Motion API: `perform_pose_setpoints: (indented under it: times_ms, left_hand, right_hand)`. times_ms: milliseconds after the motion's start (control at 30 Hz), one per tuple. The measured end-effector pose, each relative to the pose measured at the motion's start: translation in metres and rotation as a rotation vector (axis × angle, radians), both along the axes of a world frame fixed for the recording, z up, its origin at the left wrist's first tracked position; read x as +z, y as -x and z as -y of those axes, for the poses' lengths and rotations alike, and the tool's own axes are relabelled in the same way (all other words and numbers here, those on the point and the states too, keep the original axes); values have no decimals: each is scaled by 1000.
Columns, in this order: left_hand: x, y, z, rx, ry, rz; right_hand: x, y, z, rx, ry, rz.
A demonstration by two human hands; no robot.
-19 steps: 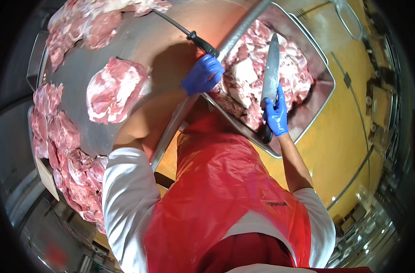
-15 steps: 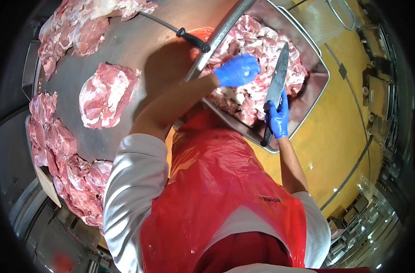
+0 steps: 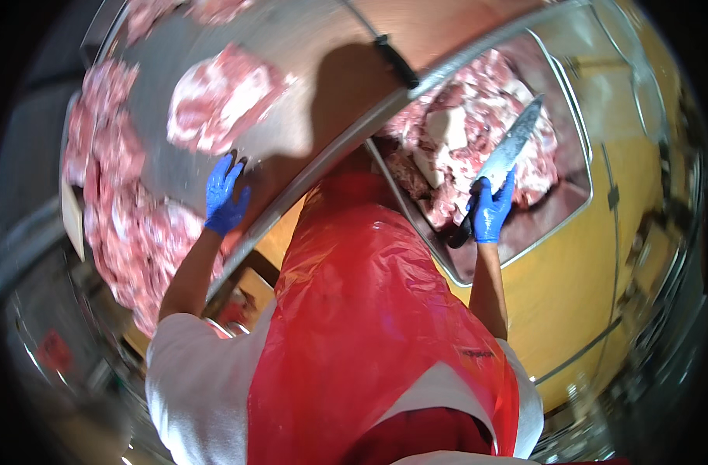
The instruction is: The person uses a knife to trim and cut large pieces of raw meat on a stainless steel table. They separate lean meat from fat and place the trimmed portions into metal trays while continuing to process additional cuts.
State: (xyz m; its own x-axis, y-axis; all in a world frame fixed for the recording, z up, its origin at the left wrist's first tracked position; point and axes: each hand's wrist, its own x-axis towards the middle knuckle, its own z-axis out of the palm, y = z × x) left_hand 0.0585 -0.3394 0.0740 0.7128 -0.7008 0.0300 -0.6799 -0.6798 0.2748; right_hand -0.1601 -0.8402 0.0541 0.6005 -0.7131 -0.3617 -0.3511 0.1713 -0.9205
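"Where was the knife (image 3: 515, 138)?"

"Over the metal pan (image 3: 579, 198), slanted, its tip pointing up and away to the right. The blue-gloved right hand (image 3: 490, 209) was closed around it near the base of the blade, with the end of the black handle showing below."

"And under the blade?"

"Heaped meat pieces (image 3: 478, 87), pink and red with pale fat among them. I couldn't tell whether the steel touched any."

"What about the left hand (image 3: 227, 198)?"

"Gloved in blue too, and it held nothing I could see. It was opened wide over the metal surface (image 3: 292, 46), fingertips just beside the lower edge of a single broad cut (image 3: 226, 101). Whether they touched it, I couldn't tell."

"Anything else there?"

"A sharpening steel (image 3: 394, 59) with a black handle, near the surface's raised edge on the pan side. A long row of raw cuts (image 3: 113, 159) ran down the far left, and more meat (image 3: 218, 8) showed at the top, cut off by the picture's edge."

"And beyond?"

"The person's red apron (image 3: 354, 310) below, and yellow floor (image 3: 579, 318) to the right."
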Motion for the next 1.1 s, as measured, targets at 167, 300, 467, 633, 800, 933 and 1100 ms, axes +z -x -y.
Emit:
perform_pose_setpoints:
  times_ms: [167,300,467,633,800,933,1100]
  left_hand:
    - [21,111,-100,263,-160,-238]
    - [-11,177,-133,331,-311,-203]
    - [-36,174,-114,339,-85,-194]
    - [-29,82,2,-85,64,-231]
    - [-54,15,231,-440,236,100]
    - [-48,26,344,-693,578,104]
    - [-17,-18,364,-548,761,-264]
  right_hand:
    - [-17,-41,-8,146,112,43]
    - [-3,-78,-31,289,106,107]
    - [-1,-90,-76,329,122,-13]
    - [7,-72,-120,292,67,65]
    - [57,-25,-129,121,217,27]
    - [86,32,-106,-82,350,36]
    - [63,113,-80,-400,355,-11]
